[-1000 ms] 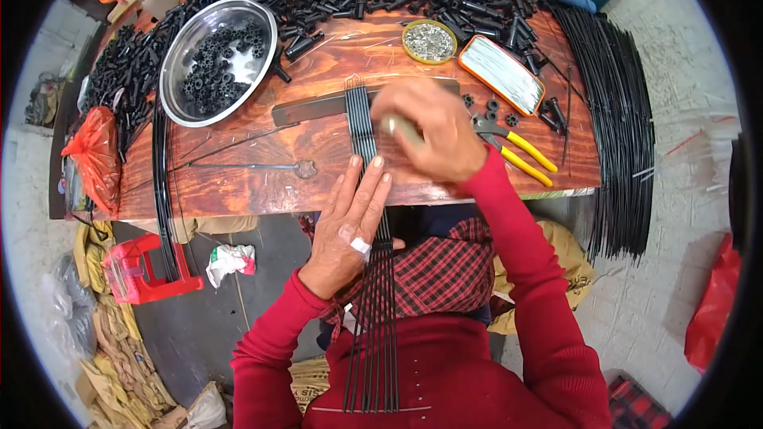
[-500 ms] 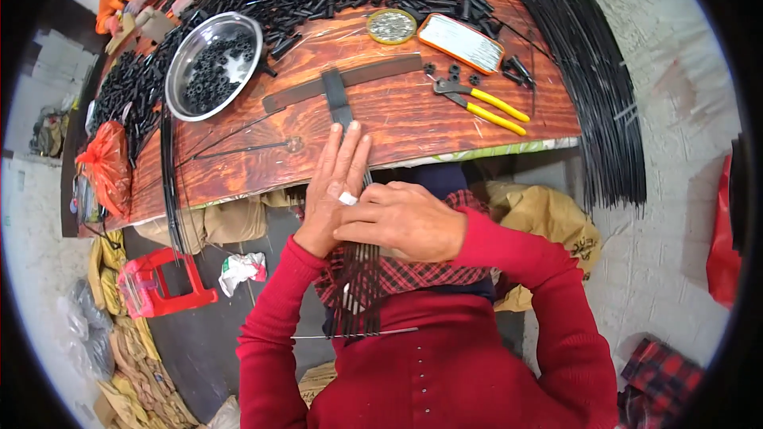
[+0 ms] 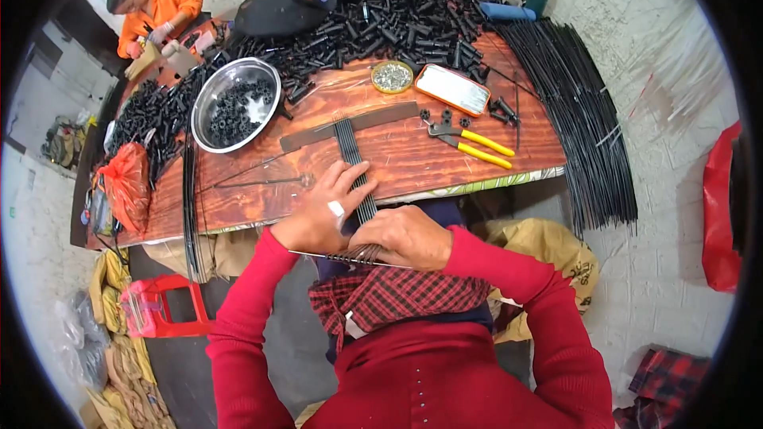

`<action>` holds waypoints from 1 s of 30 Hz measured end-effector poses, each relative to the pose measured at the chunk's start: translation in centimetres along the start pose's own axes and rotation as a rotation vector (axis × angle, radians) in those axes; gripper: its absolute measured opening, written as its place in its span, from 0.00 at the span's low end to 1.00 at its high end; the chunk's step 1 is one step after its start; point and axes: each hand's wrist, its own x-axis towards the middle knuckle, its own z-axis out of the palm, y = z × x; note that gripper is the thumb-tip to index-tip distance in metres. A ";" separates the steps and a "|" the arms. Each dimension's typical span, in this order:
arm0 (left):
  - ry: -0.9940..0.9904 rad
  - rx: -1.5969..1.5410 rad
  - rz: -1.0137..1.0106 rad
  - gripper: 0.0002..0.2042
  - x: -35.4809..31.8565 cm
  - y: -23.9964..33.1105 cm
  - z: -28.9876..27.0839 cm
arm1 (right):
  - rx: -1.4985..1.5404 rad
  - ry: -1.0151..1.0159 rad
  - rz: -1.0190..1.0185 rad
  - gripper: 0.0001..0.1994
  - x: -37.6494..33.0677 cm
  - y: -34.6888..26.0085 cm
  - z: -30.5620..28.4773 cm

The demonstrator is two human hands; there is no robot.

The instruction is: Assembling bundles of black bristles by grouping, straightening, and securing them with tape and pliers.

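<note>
A flat row of thin black rods (image 3: pixel 350 143) runs from a dark bar (image 3: pixel 302 138) on the table to beyond the near edge. My left hand (image 3: pixel 318 210), with a small white wrap on it, has its fingers curled over the rods; its thumb is hidden. Nearer me, my right hand (image 3: pixel 407 237) is closed around the same rods, and its fingertips are partly hidden. A thin metal rod (image 3: pixel 318 254) crosses the near ends of the row, just below both hands.
Yellow-handled pliers (image 3: pixel 481 151), a round dish of small metal pieces (image 3: pixel 392 87) and an orange-rimmed tray (image 3: pixel 486 108) lie on the table. A metal bowl (image 3: pixel 195 123) stands left, a black rod bundle (image 3: pixel 580 127) right. A person in orange (image 3: pixel 171 0) works at the far left.
The rods have slid away from me over the table, their near ends now by my hands. My left hand has moved from lying flat to curled fingers. The view has shifted slightly.
</note>
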 end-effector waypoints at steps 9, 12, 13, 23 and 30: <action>0.285 0.163 -0.014 0.35 4.4 -7.1 1.2 | 0.097 -0.027 0.049 0.07 -0.3 -0.6 -0.7; 0.316 0.119 0.016 0.35 4.8 -8.2 1.9 | 0.043 -0.012 0.044 0.07 -0.8 -0.4 -0.6; 0.356 0.117 0.030 0.34 5.0 -8.2 2.2 | 0.037 0.009 0.033 0.07 -1.1 -0.4 -0.5; 0.571 0.095 0.075 0.25 5.4 -7.0 0.0 | 0.013 0.037 -0.023 0.08 1.3 -6.4 -7.5; 0.468 0.116 0.047 0.14 2.2 0.8 -1.6 | 0.424 0.019 0.165 0.10 0.8 -13.8 -16.4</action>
